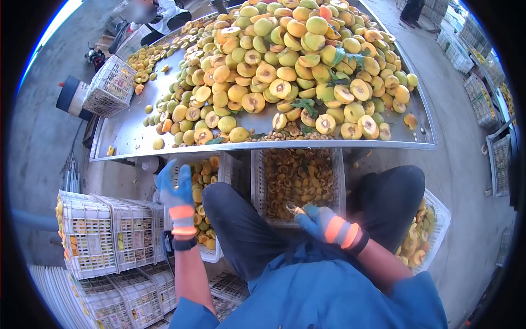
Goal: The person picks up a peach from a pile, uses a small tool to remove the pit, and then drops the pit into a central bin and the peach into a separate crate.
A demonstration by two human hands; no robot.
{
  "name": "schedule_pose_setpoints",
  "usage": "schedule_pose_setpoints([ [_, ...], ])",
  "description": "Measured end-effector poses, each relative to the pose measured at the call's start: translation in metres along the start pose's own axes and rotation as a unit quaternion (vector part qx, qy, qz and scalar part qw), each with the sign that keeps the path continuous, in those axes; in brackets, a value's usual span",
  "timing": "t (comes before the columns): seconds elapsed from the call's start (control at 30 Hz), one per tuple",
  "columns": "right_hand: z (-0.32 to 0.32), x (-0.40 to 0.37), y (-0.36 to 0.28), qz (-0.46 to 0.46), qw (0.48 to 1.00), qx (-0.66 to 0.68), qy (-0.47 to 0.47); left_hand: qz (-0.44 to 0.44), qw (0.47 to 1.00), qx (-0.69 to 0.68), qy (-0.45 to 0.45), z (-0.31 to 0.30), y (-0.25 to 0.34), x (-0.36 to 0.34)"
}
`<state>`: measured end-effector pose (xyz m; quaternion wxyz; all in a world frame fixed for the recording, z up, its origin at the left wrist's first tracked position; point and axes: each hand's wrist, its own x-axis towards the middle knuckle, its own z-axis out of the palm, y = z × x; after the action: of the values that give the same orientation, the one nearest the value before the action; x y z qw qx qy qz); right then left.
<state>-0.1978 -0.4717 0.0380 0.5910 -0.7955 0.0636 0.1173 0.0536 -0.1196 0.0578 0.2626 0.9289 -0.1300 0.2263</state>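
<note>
My left hand [178, 189], in a blue glove with an orange and grey cuff, is raised over the inner edge of a white crate [211, 255] of peach halves. Its fingers are apart and nothing shows in them. My right hand [323, 223], gloved the same way, is closed around a small metal-tipped tool [295, 209], mostly hidden in the fist. The tool's tip points left, above a crate [257, 183] of dark pits and scraps between my knees. Ahead, a large heap of yellow-green peaches [266, 71], many halved, covers much of the metal table [123, 134].
The table's raised metal rim [263, 145] runs just beyond my knees. Stacked white crates [109, 236] of fruit stand at my left, and another crate [435, 236] of halves sits by my right leg. A person [164, 16] is at the table's far left. Loose pits [307, 135] lie along the rim.
</note>
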Motion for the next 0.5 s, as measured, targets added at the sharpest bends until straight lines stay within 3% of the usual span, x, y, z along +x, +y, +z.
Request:
schedule_pose_setpoints([
  [0.07,-0.001,0.003,-0.007,0.022,1.0,-0.016,-0.008,0.018,0.995,-0.054,-0.082,0.024,0.032,0.036],
  [0.1,-0.003,0.004,-0.008,0.033,0.999,-0.024,-0.009,0.002,0.99,-0.086,-0.108,0.042,0.075,0.049],
  [0.17,-0.004,0.004,0.003,-0.016,0.999,-0.034,-0.005,0.007,0.982,0.002,-0.189,0.092,0.094,0.076],
  [0.23,-0.01,0.003,-0.004,0.039,0.999,-0.001,0.016,-0.016,0.926,0.172,-0.335,0.114,0.123,0.1],
  [0.37,-0.015,0.001,-0.002,0.077,0.997,-0.001,0.021,0.0,0.905,0.216,-0.368,0.145,0.119,0.116],
  [0.4,-0.024,0.0,-0.018,0.03,0.999,0.012,0.001,-0.014,0.905,0.191,-0.379,0.143,0.119,0.118],
  [0.5,-0.021,0.004,-0.014,0.063,0.998,0.011,0.002,-0.031,0.94,0.122,-0.318,0.136,0.119,0.108],
])
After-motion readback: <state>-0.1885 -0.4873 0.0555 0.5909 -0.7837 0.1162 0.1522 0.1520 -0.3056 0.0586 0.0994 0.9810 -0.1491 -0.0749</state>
